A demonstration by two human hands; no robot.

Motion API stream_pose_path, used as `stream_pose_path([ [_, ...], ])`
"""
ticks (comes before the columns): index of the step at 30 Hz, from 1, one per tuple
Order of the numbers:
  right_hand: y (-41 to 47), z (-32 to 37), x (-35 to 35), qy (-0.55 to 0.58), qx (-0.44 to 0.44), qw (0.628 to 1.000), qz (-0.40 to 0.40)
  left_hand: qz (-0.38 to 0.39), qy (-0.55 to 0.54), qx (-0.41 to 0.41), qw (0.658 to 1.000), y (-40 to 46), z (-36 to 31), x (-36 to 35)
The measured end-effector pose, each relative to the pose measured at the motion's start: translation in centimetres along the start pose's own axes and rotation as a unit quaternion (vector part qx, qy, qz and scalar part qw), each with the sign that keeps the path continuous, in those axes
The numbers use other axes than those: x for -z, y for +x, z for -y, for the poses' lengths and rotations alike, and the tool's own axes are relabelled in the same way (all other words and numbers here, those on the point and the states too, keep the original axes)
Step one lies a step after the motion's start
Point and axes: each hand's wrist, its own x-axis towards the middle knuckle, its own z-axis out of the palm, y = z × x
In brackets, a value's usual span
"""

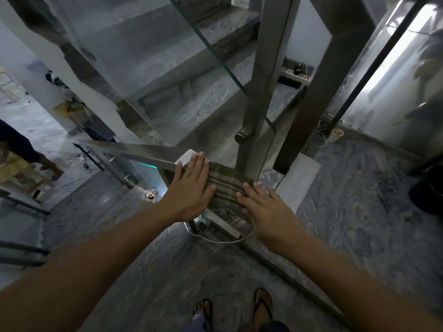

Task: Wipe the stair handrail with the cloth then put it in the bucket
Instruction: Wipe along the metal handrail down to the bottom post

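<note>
A striped olive-and-beige cloth lies draped over the metal stair handrail near its corner post. My left hand rests flat on the cloth's left part, fingers stretched and apart. My right hand presses flat on the cloth's right lower part, fingers also spread. Neither hand curls around the cloth. A dark round shape at the right edge, possibly the bucket, stands on the floor; it is too dim to tell for sure.
A glass panel and steel post rise just beyond the cloth. Marble steps climb behind. Another person's arm shows at left. A white cable loops on the floor below; my sandalled feet are at the bottom.
</note>
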Motion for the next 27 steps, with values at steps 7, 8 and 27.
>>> stream_pose_path([
  [7,-5.1,-3.6,-0.1,0.046,-0.017,0.996,-0.073,-0.065,0.12,-0.145,0.98,-1.2,-2.9,-1.1],
  [8,-5.6,-4.3,0.1,0.072,-0.025,0.995,-0.069,-0.074,0.119,-0.163,0.977,-1.3,-3.5,-1.5],
  [27,-0.3,-16.8,7.0,0.047,-0.046,0.996,-0.054,-0.065,0.093,-0.067,0.991,3.3,-21.5,-5.3],
])
